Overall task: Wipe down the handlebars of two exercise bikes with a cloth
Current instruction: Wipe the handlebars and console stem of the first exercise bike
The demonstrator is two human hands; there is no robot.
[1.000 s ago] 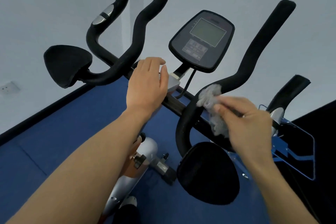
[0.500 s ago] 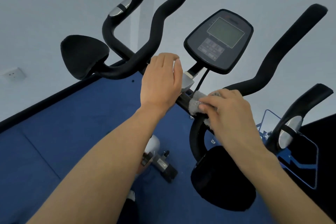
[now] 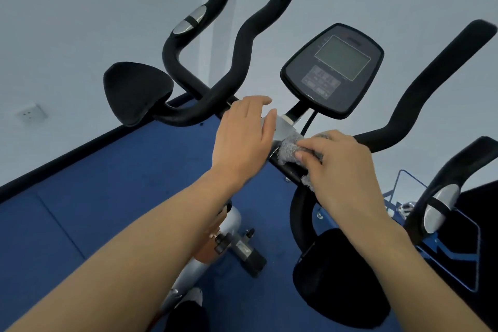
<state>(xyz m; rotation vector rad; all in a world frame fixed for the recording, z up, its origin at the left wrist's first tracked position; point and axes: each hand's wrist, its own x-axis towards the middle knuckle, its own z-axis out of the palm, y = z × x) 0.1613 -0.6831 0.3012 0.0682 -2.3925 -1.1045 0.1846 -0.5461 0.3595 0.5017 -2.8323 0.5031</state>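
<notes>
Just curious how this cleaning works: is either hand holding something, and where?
The right hand grips the grey cloth around its bunched middle, pressing it on the handlebar; the left hand rests there, holding nothing.

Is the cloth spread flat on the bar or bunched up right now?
Bunched. The grey cloth is crumpled into a wad under the right hand, pressed against the black crossbar.

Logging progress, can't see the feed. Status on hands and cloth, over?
Left hand resting on handlebar centre. Right hand pressing grey cloth on bar beside silver clamp. Nothing blocking the cloth.
</notes>
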